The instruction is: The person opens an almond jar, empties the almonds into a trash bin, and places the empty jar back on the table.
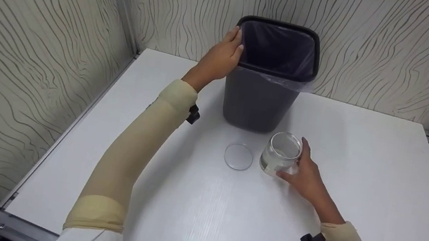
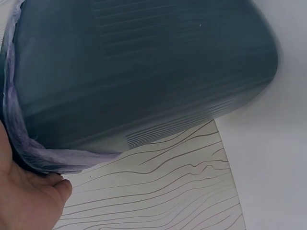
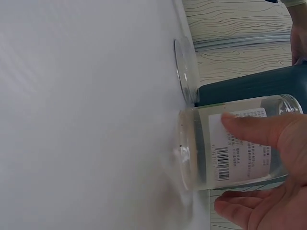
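A dark grey trash bin (image 1: 257,101), its mouth lined with a thin translucent bag (image 1: 305,85), stands upright at the back of the table. My left hand (image 1: 222,55) grips the left side of its rim; the left wrist view shows that hand (image 2: 33,199) at the edge of the bag. In front of the bin is a clear, lidless plastic jar (image 1: 279,158) with a printed label (image 3: 240,148). My right hand (image 1: 306,176) holds this jar from the right, thumb against the label and fingers at the far side. A round clear lid (image 1: 238,156) lies left of the jar.
The white table (image 1: 193,202) meets wood-grain patterned walls (image 1: 189,2) at the back and both sides. Close behind the bin rises the back wall. A metal frame edge (image 1: 66,143) runs along the table's left side.
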{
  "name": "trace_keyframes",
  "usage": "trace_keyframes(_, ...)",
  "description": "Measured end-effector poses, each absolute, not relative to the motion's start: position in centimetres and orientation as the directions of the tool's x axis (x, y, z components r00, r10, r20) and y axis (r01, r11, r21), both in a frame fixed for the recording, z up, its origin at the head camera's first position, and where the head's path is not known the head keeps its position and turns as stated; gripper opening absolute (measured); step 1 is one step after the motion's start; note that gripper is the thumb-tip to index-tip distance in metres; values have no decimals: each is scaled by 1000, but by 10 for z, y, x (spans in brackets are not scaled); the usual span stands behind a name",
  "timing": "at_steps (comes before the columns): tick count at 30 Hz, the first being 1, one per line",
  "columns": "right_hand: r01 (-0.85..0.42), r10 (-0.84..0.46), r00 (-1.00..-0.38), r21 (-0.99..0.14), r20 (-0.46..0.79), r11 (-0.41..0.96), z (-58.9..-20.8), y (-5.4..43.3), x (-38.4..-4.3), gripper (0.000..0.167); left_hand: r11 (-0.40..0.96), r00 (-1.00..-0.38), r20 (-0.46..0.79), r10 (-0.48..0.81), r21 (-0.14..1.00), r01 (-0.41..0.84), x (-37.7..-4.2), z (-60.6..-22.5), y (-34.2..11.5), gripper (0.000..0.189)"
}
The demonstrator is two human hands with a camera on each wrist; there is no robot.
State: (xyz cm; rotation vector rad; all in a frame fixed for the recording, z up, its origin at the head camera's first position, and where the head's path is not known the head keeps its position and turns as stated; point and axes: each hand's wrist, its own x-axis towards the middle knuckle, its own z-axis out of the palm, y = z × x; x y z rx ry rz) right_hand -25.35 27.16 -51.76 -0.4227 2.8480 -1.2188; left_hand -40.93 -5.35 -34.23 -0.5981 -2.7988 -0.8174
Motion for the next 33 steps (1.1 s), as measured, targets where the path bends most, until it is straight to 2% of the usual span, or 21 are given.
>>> trace_keyframes(5, -266, -301, -952, -647, 59, 715, -507, 273, -258, 116, 752, -903, 300, 309, 504, 425, -407, -350, -60, 55)
trace_keyframes(14, -312, -339, -939, -570, 61, 760, -479, 278, -272, 89, 700, -890, 388, 241, 566, 436, -400, -358, -74, 61)
trace_keyframes(22, -356, -314, -934, -481, 169, 801, -456, 296, -283, 82, 695, -886, 435, 163, 586, 416, -390, -365, -90, 63)
trace_keyframes(33, -325, -249, -944, -487, 215, 811, -439, 316, -306, 75, 782, -908, 411, 83, 538, 315, -383, -400, -119, 63)
